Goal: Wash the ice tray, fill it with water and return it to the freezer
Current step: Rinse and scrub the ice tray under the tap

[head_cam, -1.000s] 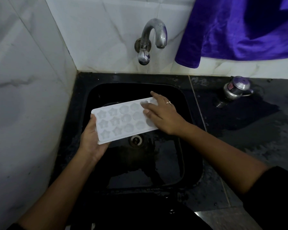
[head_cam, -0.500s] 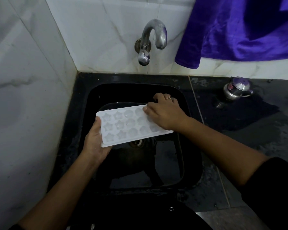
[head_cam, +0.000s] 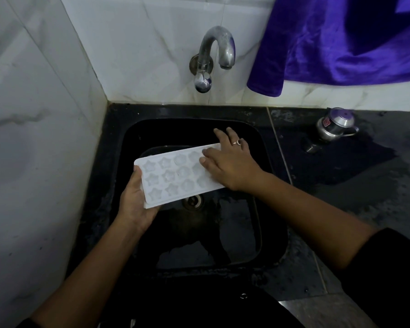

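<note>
Since half a second ago, the right hand's fingers have uncurled from the tray's far edge and now lie stretched out, and the ice tray has slid a little to the left above the drain.

That white tray, with star and round moulds facing up, is held in the air over the black sink, just behind and above the drain, its right end raised slightly farther back. The left hand grips its left short end to the left of the drain, thumb on the top edge and the other fingers tucked beneath, out of sight. The right hand rests flat across the tray's right end, behind and to the right of the drain, fingers straight and a little spread, two tips reaching past the far edge; a ring shows on one finger.

Well behind the drain, a curved metal tap comes out of the marble wall. A purple cloth hangs farther back and right. A small metal pot stands on the dark, wet counter, well to the right of the drain.
</note>
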`<action>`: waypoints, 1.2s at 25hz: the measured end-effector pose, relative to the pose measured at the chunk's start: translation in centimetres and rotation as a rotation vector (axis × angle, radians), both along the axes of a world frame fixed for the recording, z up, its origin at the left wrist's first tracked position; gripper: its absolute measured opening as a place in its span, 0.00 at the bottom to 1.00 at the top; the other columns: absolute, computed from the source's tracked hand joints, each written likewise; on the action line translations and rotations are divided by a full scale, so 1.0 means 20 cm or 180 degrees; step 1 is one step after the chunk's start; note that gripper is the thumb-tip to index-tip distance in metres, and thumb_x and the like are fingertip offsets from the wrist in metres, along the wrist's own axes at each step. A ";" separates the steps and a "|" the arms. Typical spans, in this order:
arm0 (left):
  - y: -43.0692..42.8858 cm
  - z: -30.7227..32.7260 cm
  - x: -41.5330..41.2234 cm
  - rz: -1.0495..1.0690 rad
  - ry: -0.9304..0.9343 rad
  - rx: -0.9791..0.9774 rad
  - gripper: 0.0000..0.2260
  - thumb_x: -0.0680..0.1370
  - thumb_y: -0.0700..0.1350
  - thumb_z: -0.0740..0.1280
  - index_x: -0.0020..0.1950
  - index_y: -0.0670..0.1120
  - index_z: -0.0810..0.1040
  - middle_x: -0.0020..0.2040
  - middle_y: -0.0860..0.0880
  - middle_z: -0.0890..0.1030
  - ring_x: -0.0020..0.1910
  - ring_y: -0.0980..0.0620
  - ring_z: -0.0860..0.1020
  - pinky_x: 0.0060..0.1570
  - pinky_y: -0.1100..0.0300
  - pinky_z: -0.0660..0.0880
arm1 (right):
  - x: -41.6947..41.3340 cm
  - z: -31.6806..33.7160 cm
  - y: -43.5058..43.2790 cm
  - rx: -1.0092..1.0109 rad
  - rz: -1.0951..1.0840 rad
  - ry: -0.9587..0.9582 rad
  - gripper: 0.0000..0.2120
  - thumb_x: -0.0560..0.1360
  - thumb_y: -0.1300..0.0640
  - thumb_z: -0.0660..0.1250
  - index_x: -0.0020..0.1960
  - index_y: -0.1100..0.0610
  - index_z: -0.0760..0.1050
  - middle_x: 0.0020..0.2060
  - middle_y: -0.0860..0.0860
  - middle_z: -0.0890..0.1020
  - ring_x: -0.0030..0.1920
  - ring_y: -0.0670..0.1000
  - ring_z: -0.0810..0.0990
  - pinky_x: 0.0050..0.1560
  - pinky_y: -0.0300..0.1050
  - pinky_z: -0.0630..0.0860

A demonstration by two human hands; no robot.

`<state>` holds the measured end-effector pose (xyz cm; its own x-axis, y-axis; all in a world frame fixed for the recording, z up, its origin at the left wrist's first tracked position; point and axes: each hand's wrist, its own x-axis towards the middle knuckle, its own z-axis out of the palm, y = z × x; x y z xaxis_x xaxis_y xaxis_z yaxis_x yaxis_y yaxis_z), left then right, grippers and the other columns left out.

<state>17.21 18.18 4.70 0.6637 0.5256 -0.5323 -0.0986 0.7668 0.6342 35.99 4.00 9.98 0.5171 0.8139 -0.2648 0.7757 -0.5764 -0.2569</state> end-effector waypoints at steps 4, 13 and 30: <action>0.03 0.01 -0.03 0.0004 0.0017 0.0116 0.27 0.87 0.61 0.51 0.73 0.44 0.75 0.65 0.42 0.84 0.60 0.42 0.85 0.46 0.49 0.84 | 0.07 0.03 -0.06 0.0360 -0.0243 0.0956 0.20 0.85 0.37 0.52 0.72 0.38 0.74 0.82 0.53 0.55 0.82 0.59 0.47 0.79 0.65 0.48; 0.03 0.01 -0.02 0.0026 -0.0002 0.0089 0.27 0.86 0.61 0.51 0.73 0.44 0.75 0.66 0.41 0.83 0.61 0.42 0.84 0.47 0.49 0.84 | 0.09 0.04 -0.06 0.0382 -0.0225 0.0997 0.21 0.85 0.36 0.52 0.70 0.39 0.76 0.82 0.52 0.56 0.81 0.59 0.50 0.79 0.63 0.50; 0.01 0.02 -0.03 0.0046 0.0043 0.0093 0.25 0.87 0.60 0.51 0.68 0.44 0.78 0.61 0.43 0.85 0.57 0.43 0.86 0.45 0.49 0.85 | 0.02 -0.02 -0.07 0.0068 0.0300 -0.0030 0.24 0.85 0.38 0.49 0.76 0.43 0.70 0.83 0.55 0.54 0.81 0.61 0.51 0.79 0.67 0.50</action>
<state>16.66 18.32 5.05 0.6488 0.5505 -0.5254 -0.1008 0.7465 0.6577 36.46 2.60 9.50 0.4404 0.8644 -0.2425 0.8286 -0.4953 -0.2608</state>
